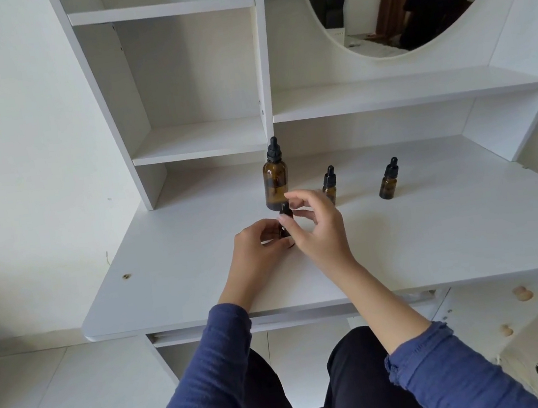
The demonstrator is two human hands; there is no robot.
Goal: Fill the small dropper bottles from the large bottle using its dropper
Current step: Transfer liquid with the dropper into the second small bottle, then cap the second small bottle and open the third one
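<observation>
The white desk (168, 287) carries the capped large bottle (276, 182) at twelve o'clock, within reach. The left hand (259, 243) grasps the held small bottle (285, 225) to steady it. The right hand (316, 228) pinches its cap, probably to twist it. Two spare small bottles (329, 185) (388, 180) wait at two o'clock.

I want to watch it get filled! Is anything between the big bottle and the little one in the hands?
Nothing on the desk stands between them: the small bottle, gripped by the left hand, is just before the large bottle. But its dropper cap, pinched by the right hand, is on.
</observation>
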